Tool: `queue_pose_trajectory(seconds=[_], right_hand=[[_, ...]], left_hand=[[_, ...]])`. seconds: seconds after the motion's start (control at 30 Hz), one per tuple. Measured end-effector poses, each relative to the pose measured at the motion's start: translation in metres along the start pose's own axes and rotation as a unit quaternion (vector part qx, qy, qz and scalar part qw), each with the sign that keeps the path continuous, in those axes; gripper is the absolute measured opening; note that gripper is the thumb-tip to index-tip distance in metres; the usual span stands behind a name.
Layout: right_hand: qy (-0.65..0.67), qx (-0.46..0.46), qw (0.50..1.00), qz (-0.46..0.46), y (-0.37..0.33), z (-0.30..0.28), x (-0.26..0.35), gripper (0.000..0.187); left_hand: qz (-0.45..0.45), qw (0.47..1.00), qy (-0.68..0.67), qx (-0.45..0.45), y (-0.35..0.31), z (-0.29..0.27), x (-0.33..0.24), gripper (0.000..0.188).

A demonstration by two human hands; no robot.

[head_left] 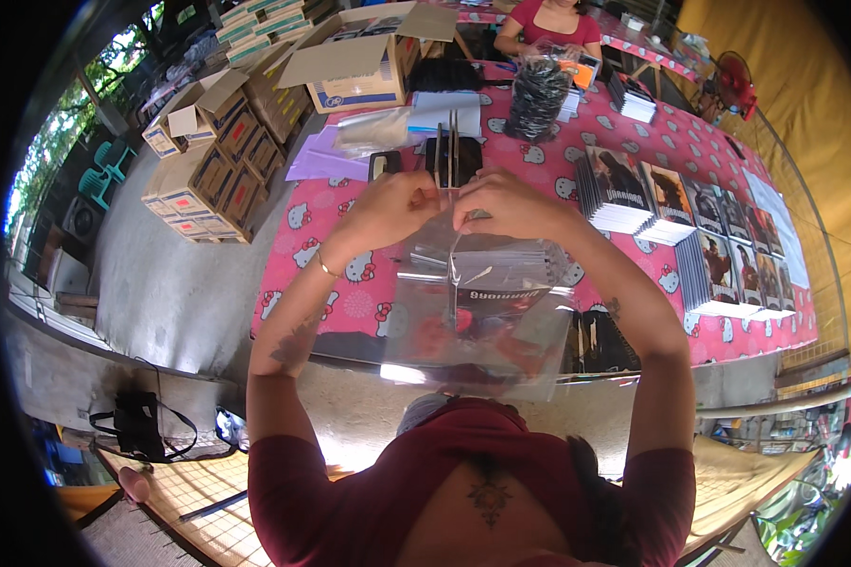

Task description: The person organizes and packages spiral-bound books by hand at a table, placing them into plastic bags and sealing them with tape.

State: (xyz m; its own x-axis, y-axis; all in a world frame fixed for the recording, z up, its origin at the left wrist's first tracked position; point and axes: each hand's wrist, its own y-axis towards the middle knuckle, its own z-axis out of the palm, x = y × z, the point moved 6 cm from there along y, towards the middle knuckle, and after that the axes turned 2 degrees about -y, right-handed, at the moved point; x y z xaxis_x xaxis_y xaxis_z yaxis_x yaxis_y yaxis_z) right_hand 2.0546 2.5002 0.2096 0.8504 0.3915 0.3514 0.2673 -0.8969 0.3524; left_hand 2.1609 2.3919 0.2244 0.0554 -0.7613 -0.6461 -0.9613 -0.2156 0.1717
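My left hand [397, 210] and my right hand [503, 204] are close together over the near middle of the table. The fingertips of both are pinched on the upper edge of a clear plastic sheet or bag [411, 317]. The plastic spreads down toward me past the table's near edge. Seen through it is a stack of dark-covered booklets [506, 288] with pale page edges; whether they lie inside or under it I cannot tell. Just beyond my fingers stands a dark block [468, 163] with thin upright strips, partly hidden by my hands.
Stacked booklets [624, 184] stand in rows at the right of the pink patterned tablecloth [298, 250]. A black wrapped bundle [537, 99], purple sheets [326, 159] and an open carton [359, 80] are farther off. Cartons [203, 184] are piled at left. A co-worker [558, 24] is across the table.
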Motion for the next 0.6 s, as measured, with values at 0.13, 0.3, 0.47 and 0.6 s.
queue_pose_trajectory(seconds=[0.13,0.3,0.47,0.6], right_hand=[[0.069,-0.060,0.996,0.002,0.009,-0.010,0.007,0.014],[-0.034,0.015,0.999,0.039,0.004,-0.002,-0.004,0.017],[0.113,-0.134,0.975,0.140,-0.006,-0.032,-0.007,0.020],[0.007,-0.191,0.956,0.221,-0.069,-0.081,0.014,0.021]], left_hand=[[-0.009,0.991,-0.130,0.001,-0.011,0.012,0.046,0.013],[-0.080,0.984,-0.159,0.015,-0.009,0.025,0.034,0.017],[0.037,0.995,0.089,0.027,-0.004,0.032,-0.005,0.034],[0.009,0.988,-0.012,-0.156,-0.017,-0.021,-0.017,0.023]])
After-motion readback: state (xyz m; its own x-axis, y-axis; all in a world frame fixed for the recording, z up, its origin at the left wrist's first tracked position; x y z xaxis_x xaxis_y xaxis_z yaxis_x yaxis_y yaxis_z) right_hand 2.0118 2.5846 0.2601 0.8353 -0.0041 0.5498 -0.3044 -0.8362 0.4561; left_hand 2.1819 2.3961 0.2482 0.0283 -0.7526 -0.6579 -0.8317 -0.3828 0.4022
